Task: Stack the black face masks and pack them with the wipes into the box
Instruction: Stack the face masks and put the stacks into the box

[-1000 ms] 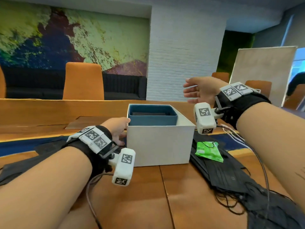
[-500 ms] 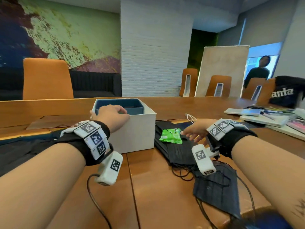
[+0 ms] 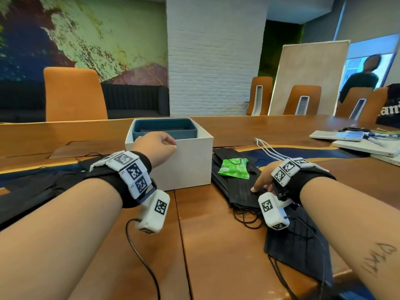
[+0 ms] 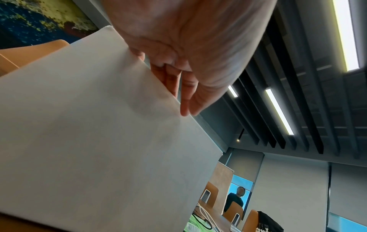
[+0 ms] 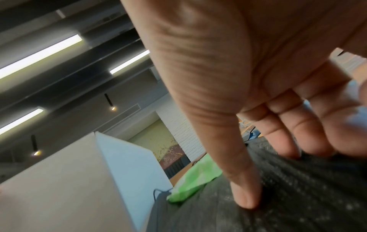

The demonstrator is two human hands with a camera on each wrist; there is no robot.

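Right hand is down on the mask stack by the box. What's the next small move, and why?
Probably close the right hand around the mask stack and lift it toward the box. Its fingertips already press the stack, the green wipes packet lies on top, and the left hand holds the box rim.

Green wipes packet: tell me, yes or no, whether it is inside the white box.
No, the green wipes packet lies on the black face masks beside the white box.

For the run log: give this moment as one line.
left hand: grips box rim | right hand: fingertips on mask stack | wipes: on stack, unpacked
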